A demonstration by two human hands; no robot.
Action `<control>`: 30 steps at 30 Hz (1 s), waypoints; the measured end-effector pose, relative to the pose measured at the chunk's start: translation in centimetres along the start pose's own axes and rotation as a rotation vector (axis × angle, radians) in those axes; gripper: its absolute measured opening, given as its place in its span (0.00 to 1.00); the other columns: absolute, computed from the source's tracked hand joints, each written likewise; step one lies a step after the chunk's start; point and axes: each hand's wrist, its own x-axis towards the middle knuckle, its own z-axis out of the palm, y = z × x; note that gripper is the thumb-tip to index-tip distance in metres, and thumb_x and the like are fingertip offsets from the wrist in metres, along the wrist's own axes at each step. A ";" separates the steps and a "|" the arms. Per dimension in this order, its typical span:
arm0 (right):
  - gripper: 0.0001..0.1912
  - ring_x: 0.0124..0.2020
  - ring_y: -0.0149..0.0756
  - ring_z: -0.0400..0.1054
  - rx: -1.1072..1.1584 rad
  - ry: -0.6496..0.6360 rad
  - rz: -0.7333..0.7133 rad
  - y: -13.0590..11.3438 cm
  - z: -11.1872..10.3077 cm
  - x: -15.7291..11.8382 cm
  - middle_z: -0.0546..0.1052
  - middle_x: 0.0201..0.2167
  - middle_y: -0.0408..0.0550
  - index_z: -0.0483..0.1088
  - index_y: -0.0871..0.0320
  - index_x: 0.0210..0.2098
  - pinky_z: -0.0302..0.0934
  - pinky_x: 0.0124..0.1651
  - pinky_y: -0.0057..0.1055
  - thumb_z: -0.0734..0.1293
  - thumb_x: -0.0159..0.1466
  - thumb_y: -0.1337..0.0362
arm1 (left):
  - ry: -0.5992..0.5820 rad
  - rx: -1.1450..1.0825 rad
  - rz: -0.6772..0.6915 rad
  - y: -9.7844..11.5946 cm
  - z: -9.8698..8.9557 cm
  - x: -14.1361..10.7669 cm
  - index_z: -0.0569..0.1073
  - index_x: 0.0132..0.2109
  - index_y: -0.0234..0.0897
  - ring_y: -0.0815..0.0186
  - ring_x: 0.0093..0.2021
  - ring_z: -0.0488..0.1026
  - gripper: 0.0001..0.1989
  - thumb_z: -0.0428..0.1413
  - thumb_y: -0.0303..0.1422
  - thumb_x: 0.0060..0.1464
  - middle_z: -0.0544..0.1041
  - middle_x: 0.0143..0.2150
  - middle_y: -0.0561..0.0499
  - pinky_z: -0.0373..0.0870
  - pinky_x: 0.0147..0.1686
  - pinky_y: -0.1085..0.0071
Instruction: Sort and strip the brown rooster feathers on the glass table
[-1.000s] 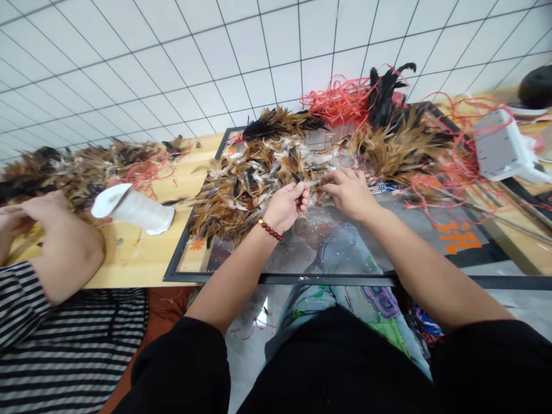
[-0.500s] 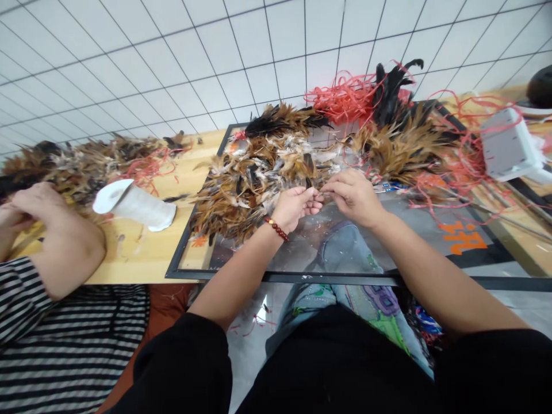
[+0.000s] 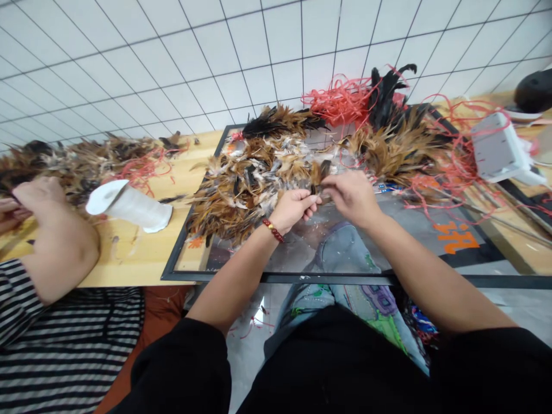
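My left hand [image 3: 294, 210], with a beaded bracelet at the wrist, is closed in a pinch. A small dark feather tip [image 3: 313, 188] shows at its thumb and finger. My right hand [image 3: 352, 195] is closed just beside it, its fingertips pinched at the base of a brown-black feather [image 3: 324, 169] that points up. What lies deep between the fingers is hidden. Left of and behind my hands spreads a heap of brown, white and black feathers [image 3: 241, 190] on a glass panel with a black frame [image 3: 276, 278].
Red plastic strips [image 3: 340, 99] and another feather pile [image 3: 397, 149] lie behind, near the tiled wall. A white box-like object [image 3: 495, 146] stands at right. To the left, a white roll [image 3: 135, 207] lies beside a co-worker's arm [image 3: 64, 230] and more feathers [image 3: 86, 158].
My right hand has lifted slightly apart from the left, and a dark feather has moved right with it. The view has shifted a little. The co-worker's hands have moved slightly left.
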 end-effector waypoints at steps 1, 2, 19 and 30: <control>0.09 0.43 0.45 0.73 0.041 0.084 0.091 0.3 0.0 0.2 0.81 0.40 0.51 0.76 0.53 0.44 0.62 0.50 0.45 0.66 0.66 0.62 | 0.002 -0.041 0.008 0.1 0.0 0.0 0.74 0.27 0.30 0.78 0.16 0.64 0.13 0.56 0.23 0.61 0.71 0.19 0.55 0.60 0.18 0.80; 0.10 0.40 0.44 0.72 0.106 0.168 0.193 0.5 -0.1 0.3 0.80 0.39 0.51 0.75 0.53 0.45 0.63 0.48 0.44 0.67 0.64 0.60 | -0.002 -0.089 0.013 0.1 0.0 0.0 0.74 0.28 0.30 0.78 0.17 0.65 0.12 0.56 0.24 0.62 0.71 0.20 0.55 0.60 0.18 0.80; 0.26 0.23 0.32 0.66 0.898 -0.200 0.573 -1.1 0.2 0.7 0.74 0.22 0.43 0.71 0.56 0.28 0.64 0.28 0.33 0.79 0.47 0.42 | -0.296 -0.204 -0.170 -0.6 -0.1 0.0 0.77 0.36 0.27 0.72 0.26 0.77 0.07 0.60 0.29 0.61 0.81 0.31 0.46 0.75 0.29 0.76; 0.07 0.26 0.34 0.67 0.295 -0.095 0.473 1.8 0.1 1.2 0.77 0.26 0.44 0.78 0.57 0.33 0.62 0.36 0.34 0.71 0.56 0.62 | 0.169 -0.549 0.087 0.9 -1.1 0.7 0.74 0.34 0.32 0.76 0.24 0.73 0.09 0.55 0.27 0.65 0.77 0.27 0.53 0.67 0.27 0.79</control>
